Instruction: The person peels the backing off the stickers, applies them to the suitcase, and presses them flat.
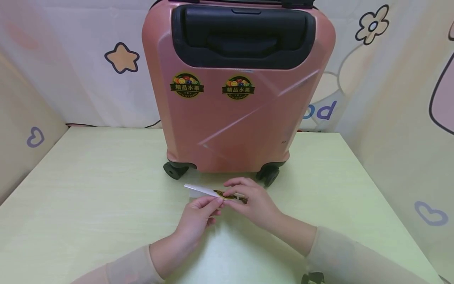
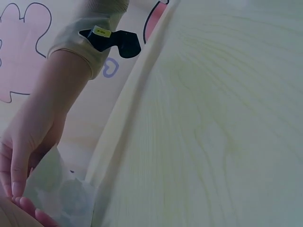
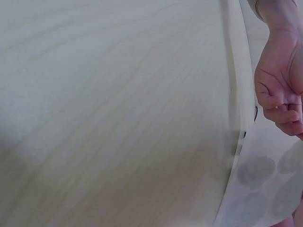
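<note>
While a white sheet point(image 1: 201, 190) is held just in front of the suitcase point(image 1: 230, 126), the left hand point(image 1: 195, 221) pinches its near edge between thumb and forefinger, and the right hand point(image 1: 255, 203) pinches at its dark sticker point(image 1: 231, 197). Two fruit stickers point(image 1: 186, 85) mark the suitcase; behind it hangs a patterned backdrop point(image 1: 88, 59).

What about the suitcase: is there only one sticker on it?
No, two round stickers show side by side on the suitcase.
</note>
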Motion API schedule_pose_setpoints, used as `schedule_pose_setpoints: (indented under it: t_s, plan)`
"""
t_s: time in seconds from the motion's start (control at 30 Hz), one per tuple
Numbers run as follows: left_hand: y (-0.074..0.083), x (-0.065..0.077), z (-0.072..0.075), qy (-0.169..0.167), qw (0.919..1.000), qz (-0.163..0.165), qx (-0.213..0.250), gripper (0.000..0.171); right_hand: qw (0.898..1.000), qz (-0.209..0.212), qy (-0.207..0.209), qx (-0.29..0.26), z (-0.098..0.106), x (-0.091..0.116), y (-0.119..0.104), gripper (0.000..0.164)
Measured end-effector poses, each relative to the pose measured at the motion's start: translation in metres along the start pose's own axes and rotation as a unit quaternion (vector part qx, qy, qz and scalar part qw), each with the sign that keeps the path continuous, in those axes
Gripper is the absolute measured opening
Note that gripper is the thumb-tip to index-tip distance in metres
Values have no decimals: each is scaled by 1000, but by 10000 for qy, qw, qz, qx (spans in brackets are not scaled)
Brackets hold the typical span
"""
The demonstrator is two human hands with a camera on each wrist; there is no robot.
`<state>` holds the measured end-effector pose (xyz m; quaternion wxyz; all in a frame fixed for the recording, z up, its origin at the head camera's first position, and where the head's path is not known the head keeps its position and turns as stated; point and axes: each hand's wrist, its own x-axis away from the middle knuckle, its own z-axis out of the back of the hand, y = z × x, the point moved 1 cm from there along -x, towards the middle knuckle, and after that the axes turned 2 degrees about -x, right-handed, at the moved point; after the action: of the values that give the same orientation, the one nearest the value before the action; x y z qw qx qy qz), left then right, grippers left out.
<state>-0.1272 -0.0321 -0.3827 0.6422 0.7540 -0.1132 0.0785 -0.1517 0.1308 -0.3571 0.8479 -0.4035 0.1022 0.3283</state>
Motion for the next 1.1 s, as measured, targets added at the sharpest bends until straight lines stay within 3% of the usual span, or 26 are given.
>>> schedule_pose_setpoints:
  t_s: [0.43, 1.1]
  plan:
    - [1, 0, -2, 33, 10000, -65, 41, 15, 9942, -870, -123, -626, -3, -2, 2, 12]
    - [-3, 1, 1, -15, 9991, -295, -312, 23, 9840, -1359, -265, -1120, -7, -4, 5, 7]
